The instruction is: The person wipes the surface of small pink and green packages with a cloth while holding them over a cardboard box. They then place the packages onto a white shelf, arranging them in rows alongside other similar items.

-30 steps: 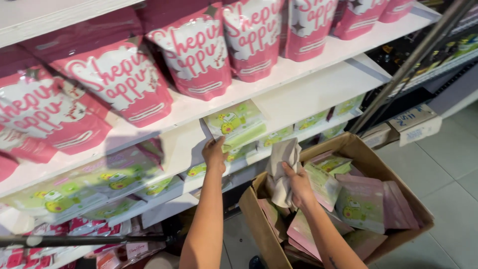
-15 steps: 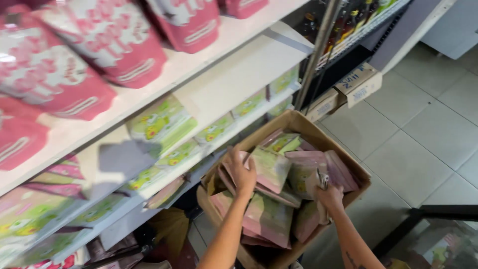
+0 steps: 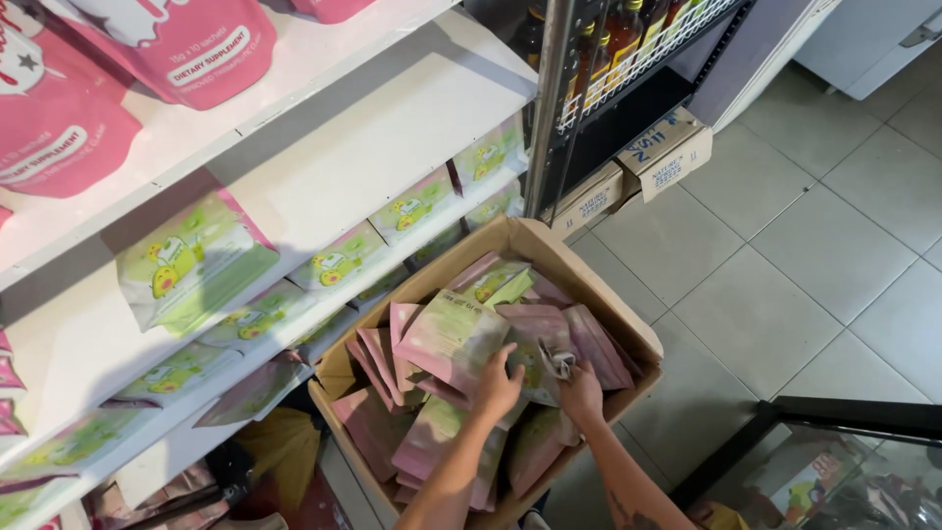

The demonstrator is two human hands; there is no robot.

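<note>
Both hands are in the cardboard box (image 3: 628,329): my left hand (image 3: 497,385) clamps a pink-green packet (image 3: 453,339), my right hand (image 3: 581,391) pinches another packet (image 3: 542,355). Loose packets under my fingers look slippery, so one could slide away.

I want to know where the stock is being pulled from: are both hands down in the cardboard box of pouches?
Yes, the left hand and right hand both rest on pouches inside the cardboard box.

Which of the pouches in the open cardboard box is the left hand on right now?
Start at the open brown cardboard box on the floor below the white shelves. The left hand rests on a flat pink-and-green foil pouch lying on top of the pile; unlike its neighbours standing on edge, it lies face-up beside the right hand.
</note>
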